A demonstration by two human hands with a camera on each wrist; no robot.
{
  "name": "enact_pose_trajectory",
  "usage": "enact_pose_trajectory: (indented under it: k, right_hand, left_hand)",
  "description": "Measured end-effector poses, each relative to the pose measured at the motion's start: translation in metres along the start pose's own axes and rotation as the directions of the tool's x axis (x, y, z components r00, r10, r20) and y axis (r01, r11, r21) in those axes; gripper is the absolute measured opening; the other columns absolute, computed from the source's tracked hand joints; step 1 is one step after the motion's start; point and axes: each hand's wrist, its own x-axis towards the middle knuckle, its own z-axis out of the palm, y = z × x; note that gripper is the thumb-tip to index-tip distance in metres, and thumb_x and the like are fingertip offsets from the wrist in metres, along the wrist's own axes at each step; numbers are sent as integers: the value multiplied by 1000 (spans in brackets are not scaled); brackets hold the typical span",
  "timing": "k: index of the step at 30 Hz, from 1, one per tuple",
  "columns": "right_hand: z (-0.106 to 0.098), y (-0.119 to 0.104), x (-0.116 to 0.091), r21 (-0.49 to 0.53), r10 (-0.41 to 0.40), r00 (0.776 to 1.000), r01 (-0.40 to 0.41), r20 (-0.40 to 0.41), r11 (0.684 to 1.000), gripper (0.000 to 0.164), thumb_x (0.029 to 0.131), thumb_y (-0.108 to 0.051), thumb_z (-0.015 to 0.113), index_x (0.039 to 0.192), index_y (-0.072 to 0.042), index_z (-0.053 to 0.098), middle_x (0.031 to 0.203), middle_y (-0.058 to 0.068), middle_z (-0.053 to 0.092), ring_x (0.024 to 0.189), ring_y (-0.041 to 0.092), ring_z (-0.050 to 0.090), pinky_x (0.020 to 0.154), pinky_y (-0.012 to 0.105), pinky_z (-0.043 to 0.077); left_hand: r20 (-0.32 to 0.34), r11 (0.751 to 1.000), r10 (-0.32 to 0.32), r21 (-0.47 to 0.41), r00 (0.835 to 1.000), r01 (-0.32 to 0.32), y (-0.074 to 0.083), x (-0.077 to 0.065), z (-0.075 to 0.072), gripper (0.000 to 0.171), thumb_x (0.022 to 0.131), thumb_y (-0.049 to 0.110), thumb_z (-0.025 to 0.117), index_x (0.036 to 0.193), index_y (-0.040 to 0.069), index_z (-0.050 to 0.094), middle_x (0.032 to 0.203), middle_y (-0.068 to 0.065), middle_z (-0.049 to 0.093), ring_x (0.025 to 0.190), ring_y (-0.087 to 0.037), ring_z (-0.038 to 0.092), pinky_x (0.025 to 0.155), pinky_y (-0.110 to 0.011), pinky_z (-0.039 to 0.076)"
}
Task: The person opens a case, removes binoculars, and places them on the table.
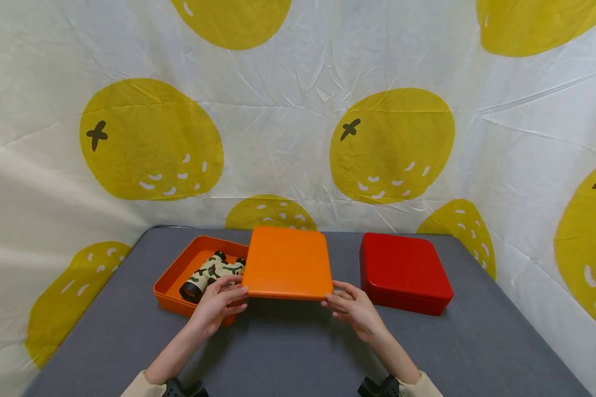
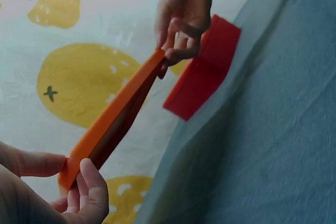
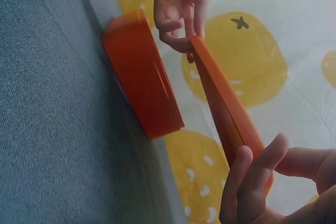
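Note:
Both hands hold an orange box lid (image 1: 287, 263) up above the table, with its smooth top facing the head camera. The left hand (image 1: 217, 304) pinches its near left corner, thumb on top and fingers underneath. At the near right corner the right hand (image 1: 352, 310) pinches it the same way. Left of the lid sits an open orange box (image 1: 171, 275), partly covered in the head view by the lid and left hand. Inside the box lie camouflage-patterned binoculars (image 1: 208, 274). In the right wrist view the lid (image 3: 226, 98) hangs apart from the orange box (image 3: 137, 72).
A closed red box (image 1: 404, 270) stands on the right side of the grey cloth-covered table (image 1: 298, 353). Behind the table hangs a white curtain (image 1: 278, 127) with yellow fruit prints, and it also runs along both sides.

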Motion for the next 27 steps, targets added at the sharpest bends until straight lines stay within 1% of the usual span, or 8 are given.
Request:
enact_pose_trajectory:
  k: [2,5,9,12,17,20,23,27]
  right_hand:
    - [-2,0,0,7,15,999,-14,-30,1000,58,87,-20,57,135,1,31,100,-2,65,82,8,65,64,16,49]
    - [-5,1,1,37,34,994,-30,-103,999,55,87,-18,57,134,-2,34,102,0,63,82,9,64,63,17,48]
    - [-8,1,1,108,52,986,-35,-161,994,52,89,-15,52,135,-5,32,108,1,59,85,11,63,62,16,47]
    - [-10,1,1,201,73,986,-43,-148,979,52,91,-15,47,138,-7,26,115,4,52,86,11,61,63,16,46]
    - [-16,2,1,334,110,987,-64,-121,940,55,93,-17,42,142,-9,18,123,6,44,87,12,61,68,18,47]
    - [-19,4,1,378,120,986,-69,-115,923,55,94,-18,40,142,-10,15,124,6,43,89,13,60,73,19,49]
    - [-22,7,1,413,125,986,-69,-110,908,55,94,-17,40,142,-9,14,125,6,43,89,13,60,79,22,49]
    - [-24,11,3,443,139,984,-77,-111,893,54,94,-16,39,141,-7,15,118,4,46,88,13,59,80,22,50]
  left_hand:
    - [10,999,-12,-35,1000,13,-2,2,5,44,86,12,58,125,0,42,113,-13,51,82,-12,63,70,-28,54]
    - [17,996,-22,-90,1000,23,-5,5,13,45,86,13,58,125,1,41,108,-9,55,83,-14,63,70,-29,54]
    - [10,986,-38,-161,999,39,-10,10,25,43,85,12,58,124,3,43,99,-4,58,82,-15,63,70,-30,54]
    - [19,974,-64,-217,998,67,-14,14,32,43,86,10,57,125,4,42,97,-4,56,81,-14,62,70,-30,53]
    - [50,952,-102,-283,994,112,-19,15,43,46,87,12,56,128,2,37,97,-4,53,83,-15,59,72,-30,53]
    - [64,940,-117,-316,991,132,-22,16,48,45,88,12,54,128,2,36,95,-3,54,84,-16,57,73,-30,53]
    - [82,919,-136,-362,987,157,-25,18,51,44,88,10,53,127,2,36,94,-3,54,83,-16,56,72,-30,52]
    - [99,896,-161,-402,982,187,-28,21,54,40,89,11,52,125,3,36,94,-4,53,82,-15,56,72,-30,51]
